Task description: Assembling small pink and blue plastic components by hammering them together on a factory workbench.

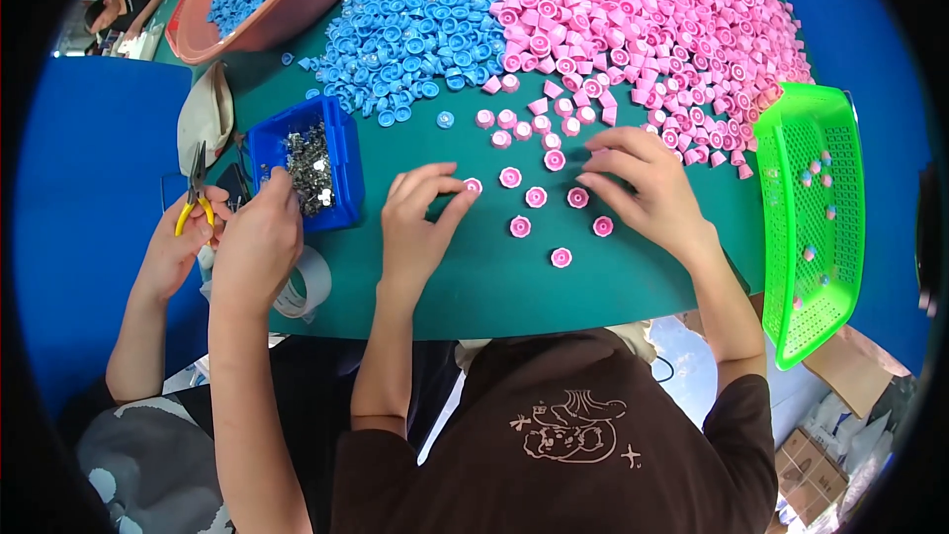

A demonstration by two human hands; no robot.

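Note:
My left hand [417, 222] rests over the green table, its thumb and forefinger closed around a small pink cup-shaped piece [474, 186] with a scalloped rim. To the right, my right hand [647, 183] has its fingers spread and curved just above the tabletop, close to the loose pink pieces; nothing shows clearly in its grasp. Between my hands several pink pieces stand apart from one another with their ringed ends up, among them one pink piece [536, 198] in the middle and another pink piece [561, 257] nearest me.
Beyond lie a big pink heap [633, 10] and a blue heap [415, 30]. A green basket [781, 237] with small pink-and-blue pieces is at right. At left, a co-worker's hands [257, 242] hold yellow-handled pliers [196, 193] beside a blue bin [344, 178] of metal parts and a tape roll [314, 282].

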